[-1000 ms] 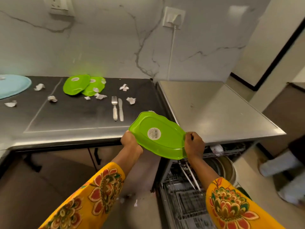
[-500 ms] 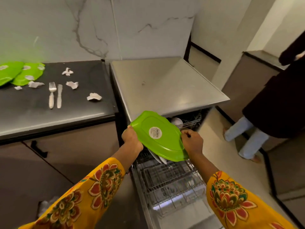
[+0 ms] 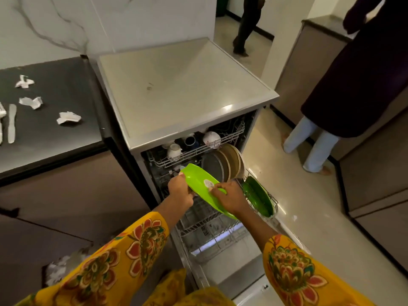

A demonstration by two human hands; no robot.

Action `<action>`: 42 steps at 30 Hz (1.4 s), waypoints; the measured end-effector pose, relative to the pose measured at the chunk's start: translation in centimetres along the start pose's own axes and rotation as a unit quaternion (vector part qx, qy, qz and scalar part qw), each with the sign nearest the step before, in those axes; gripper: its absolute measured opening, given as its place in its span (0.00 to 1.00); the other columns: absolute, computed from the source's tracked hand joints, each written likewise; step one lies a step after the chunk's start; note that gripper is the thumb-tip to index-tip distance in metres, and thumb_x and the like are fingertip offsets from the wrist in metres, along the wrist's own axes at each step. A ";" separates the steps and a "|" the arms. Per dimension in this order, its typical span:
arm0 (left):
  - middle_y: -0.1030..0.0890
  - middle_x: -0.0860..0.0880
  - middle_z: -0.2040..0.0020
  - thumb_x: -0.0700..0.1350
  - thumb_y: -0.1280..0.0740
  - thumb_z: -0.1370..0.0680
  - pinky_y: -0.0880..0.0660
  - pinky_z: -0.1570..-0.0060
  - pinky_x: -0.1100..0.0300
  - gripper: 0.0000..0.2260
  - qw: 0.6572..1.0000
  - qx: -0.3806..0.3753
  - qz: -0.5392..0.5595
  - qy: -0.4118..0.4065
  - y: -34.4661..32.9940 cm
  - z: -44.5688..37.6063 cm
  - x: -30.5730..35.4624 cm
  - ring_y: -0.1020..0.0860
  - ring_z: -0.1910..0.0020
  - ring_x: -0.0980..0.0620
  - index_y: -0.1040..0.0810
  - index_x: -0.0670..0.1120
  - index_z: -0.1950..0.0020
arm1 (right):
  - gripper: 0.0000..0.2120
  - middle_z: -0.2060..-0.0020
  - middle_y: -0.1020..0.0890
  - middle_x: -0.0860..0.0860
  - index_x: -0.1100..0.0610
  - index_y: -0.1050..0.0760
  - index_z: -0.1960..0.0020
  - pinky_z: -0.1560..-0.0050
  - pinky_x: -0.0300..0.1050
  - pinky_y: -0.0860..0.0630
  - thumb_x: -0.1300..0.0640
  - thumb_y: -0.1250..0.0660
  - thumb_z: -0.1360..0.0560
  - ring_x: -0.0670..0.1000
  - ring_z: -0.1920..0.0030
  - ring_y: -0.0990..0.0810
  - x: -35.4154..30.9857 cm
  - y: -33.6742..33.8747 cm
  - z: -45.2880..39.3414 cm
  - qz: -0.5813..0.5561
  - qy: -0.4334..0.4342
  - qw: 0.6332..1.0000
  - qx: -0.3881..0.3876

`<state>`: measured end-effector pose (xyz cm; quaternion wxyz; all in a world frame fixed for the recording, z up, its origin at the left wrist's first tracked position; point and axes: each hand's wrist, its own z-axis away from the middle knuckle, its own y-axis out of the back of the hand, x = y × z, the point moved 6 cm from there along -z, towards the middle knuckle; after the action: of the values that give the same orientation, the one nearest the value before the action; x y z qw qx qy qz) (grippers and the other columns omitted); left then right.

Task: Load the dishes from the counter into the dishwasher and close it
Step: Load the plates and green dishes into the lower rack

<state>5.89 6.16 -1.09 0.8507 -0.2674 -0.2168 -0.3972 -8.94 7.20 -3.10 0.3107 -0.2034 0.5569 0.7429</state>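
Hands meet on one lime plate [image 3: 199, 184], seen from the head camera, tilted on edge above the lower rack [image 3: 207, 219] of the open dishwasher [image 3: 176, 91]. The left hand [image 3: 180, 193] grips the plate's near-left rim, fingers curled round it, so the plate rises up and away from that hand toward the upper rack [image 3: 194, 149]. The right hand [image 3: 229, 198] holds the opposite side, thumb and fingertips pinching across the underside just beside the round white sticker [image 3: 208, 183]; the plate's lower end runs down past this hand's wrist. Both hands are closed on the plate, neither free.

Just right of the right hand a darker green plate [image 3: 258, 198] stands on edge in the rack's outer corner. Beyond the fingers, brown and grey plates [image 3: 229, 164] stand upright in a row. Cups [image 3: 174, 150] sit upturned in the upper rack, further from the hands.

Well left of the left hand, the dark counter [image 3: 55, 89] carries crumpled paper scraps [image 3: 68, 118] and a white knife [image 3: 11, 123]. Far right of the right hand a person [image 3: 353, 85] in a dark coat stands on the floor; another person [image 3: 247, 23] stands in the doorway beyond.
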 end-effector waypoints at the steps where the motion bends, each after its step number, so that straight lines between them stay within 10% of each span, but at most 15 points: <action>1: 0.27 0.39 0.33 0.44 0.46 0.16 0.30 0.46 0.47 0.16 1.000 -0.001 0.001 0.010 -0.3 -0.5 -0.6 0.28 0.35 0.39 0.33 0.39 0.30 | 0.36 0.49 0.21 0.61 0.54 0.20 0.44 0.48 0.44 0.27 0.29 0.44 0.34 0.57 0.49 0.22 0.0 -0.3 0.3 0.009 0.001 1.000 -0.015; 7: 0.29 0.38 0.32 0.43 0.44 0.17 0.31 0.41 0.46 0.17 0.998 -0.013 -0.017 0.051 -2.3 -3.4 -2.9 0.28 0.35 0.39 0.33 0.38 0.30 | 0.34 0.36 0.32 0.58 0.54 0.37 0.29 0.39 0.52 0.29 0.35 0.38 0.28 0.61 0.36 0.31 2.3 -1.3 0.0 0.162 -0.034 0.984 -0.070; 10: 0.26 0.39 0.38 0.42 0.44 0.17 0.30 0.46 0.48 0.14 0.997 -0.030 -0.041 0.061 -3.8 -5.4 -3.9 0.25 0.53 0.43 0.31 0.41 0.32 | 0.25 0.36 0.32 0.58 0.57 0.38 0.31 0.42 0.54 0.27 0.48 0.39 0.24 0.61 0.36 0.32 3.9 -1.2 -1.0 0.233 -0.040 0.969 -0.074; 14: 0.26 0.43 0.57 0.40 0.45 0.17 0.30 0.47 0.49 0.07 0.990 -0.062 -0.083 0.094 -6.8 -9.0 -5.8 0.27 0.62 0.47 0.30 0.47 0.54 | 0.20 0.35 0.34 0.60 0.62 0.39 0.31 0.45 0.57 0.26 0.62 0.42 0.23 0.61 0.35 0.33 5.8 -0.7 -3.0 0.294 -0.066 0.949 -0.088; 23: 0.24 0.45 0.53 0.35 0.48 0.18 0.33 0.38 0.53 0.11 0.970 -0.144 -0.110 0.159 -13.0 -16.5 -11.0 0.25 0.51 0.46 0.30 0.48 0.52 | 0.21 0.35 0.33 0.60 0.62 0.40 0.31 0.48 0.55 0.24 0.68 0.44 0.23 0.60 0.34 0.34 13.9 -0.4 -9.5 0.297 -0.158 0.939 -0.071; 28: 0.28 0.43 0.34 0.38 0.48 0.18 0.32 0.42 0.55 0.15 0.967 -0.125 -0.140 0.171 -12.3 -20.0 -13.9 0.28 0.34 0.44 0.33 0.41 0.31 | 0.17 0.41 0.27 0.61 0.62 0.33 0.35 0.49 0.54 0.25 0.66 0.44 0.24 0.61 0.40 0.27 20.4 0.0 -13.4 0.264 -0.208 0.942 -0.021; 33: 0.23 0.47 0.46 0.38 0.47 0.18 0.28 0.56 0.61 0.10 0.965 -0.050 -0.175 0.189 -6.5 -23.5 -18.2 0.23 0.54 0.51 0.28 0.44 0.42 | 0.15 0.46 0.22 0.63 0.62 0.28 0.41 0.49 0.55 0.25 0.66 0.42 0.26 0.63 0.45 0.22 26.3 -1.1 -16.7 0.238 -0.234 0.943 -0.003; 42: 0.25 0.42 0.39 0.37 0.48 0.18 0.29 0.47 0.55 0.14 0.957 0.032 -0.214 0.195 0.1 -26.2 -19.1 0.25 0.40 0.43 0.31 0.40 0.34 | 0.13 0.46 0.23 0.64 0.62 0.28 0.40 0.51 0.55 0.25 0.64 0.39 0.24 0.65 0.46 0.23 31.5 -4.6 -20.2 0.235 -0.234 0.943 -0.035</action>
<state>-1.20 0.47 -32.14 0.7796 -0.1046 -0.1119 -0.6072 -29.47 -3.80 -32.78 0.2416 0.1023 0.4742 0.8404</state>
